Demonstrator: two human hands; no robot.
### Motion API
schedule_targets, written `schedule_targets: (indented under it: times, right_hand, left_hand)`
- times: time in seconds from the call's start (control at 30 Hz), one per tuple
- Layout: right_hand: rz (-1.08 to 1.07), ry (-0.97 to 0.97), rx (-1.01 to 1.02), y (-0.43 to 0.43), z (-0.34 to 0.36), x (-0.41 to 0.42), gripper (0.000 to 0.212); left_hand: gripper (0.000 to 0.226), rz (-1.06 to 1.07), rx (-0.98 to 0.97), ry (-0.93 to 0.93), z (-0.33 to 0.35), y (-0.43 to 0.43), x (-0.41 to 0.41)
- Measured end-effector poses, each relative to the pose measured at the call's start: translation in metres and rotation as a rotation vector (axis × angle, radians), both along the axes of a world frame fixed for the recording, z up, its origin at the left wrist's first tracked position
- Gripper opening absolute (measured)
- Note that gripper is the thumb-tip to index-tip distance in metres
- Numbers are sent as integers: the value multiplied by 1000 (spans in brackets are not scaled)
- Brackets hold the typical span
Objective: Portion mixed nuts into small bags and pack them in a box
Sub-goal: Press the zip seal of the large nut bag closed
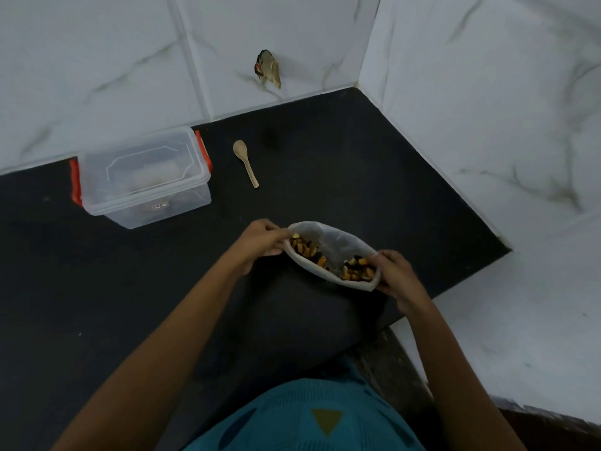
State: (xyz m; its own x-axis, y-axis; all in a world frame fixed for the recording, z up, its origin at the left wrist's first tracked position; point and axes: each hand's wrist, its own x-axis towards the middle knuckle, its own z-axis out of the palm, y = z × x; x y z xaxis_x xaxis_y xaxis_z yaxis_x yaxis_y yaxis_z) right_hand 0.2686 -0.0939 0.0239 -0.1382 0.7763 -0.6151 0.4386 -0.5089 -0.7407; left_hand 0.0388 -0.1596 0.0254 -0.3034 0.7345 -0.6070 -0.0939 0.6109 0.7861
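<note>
A soft white plastic bag (335, 252) of mixed nuts (354, 268) sits open on the black surface (130, 288). The left hand (263, 239) and right hand (395, 271) each pinch an end of its rim. It looks limp and light, so best held by the rim. A lidded clear plastic box (143, 177), contents unclear, stands well apart.

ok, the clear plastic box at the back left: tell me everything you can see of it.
The box is a clear plastic tub with its clear lid on and an orange-red latch at each short end. A small label sits low on its near side. Pale contents show dimly; I cannot tell what. It stands upright on the black counter by the tiled wall. Nothing rests on it; the wooden spoon lies apart to its right.
</note>
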Motion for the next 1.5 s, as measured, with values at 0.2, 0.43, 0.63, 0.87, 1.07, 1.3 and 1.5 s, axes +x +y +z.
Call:
schedule_targets:
  times: [0.2, 0.43, 0.63, 0.87, 1.07, 1.3, 1.5]
  right_hand:
    - [-162, 358, -174, 14, 8, 0, 11]
    - [-146, 386, -280, 14, 6, -4, 19]
    - [5, 253, -192, 11, 7, -11, 16]
    - [1, 107, -47, 20, 6, -15, 16]
    - [-44, 63, 33, 21, 5, -15, 15]
    - [-37, -56, 334, 19, 3, -14, 17]
    - [95, -160, 519, 17, 5, -18, 10]
  left_hand:
    - [19, 248, 9, -462, -3, -26, -11]
    - [16, 307, -79, -505, -14, -35, -8]
    - [14, 181, -105, -437, -11, -32, -1]
    - [15, 201, -128, -182, -7, -31, 1]
    - [13, 258, -19, -34, -6, -32, 5]
    - [12, 66, 174, 676, -8, -35, 14]
    - [20, -96, 64, 807, -7, -30, 15]
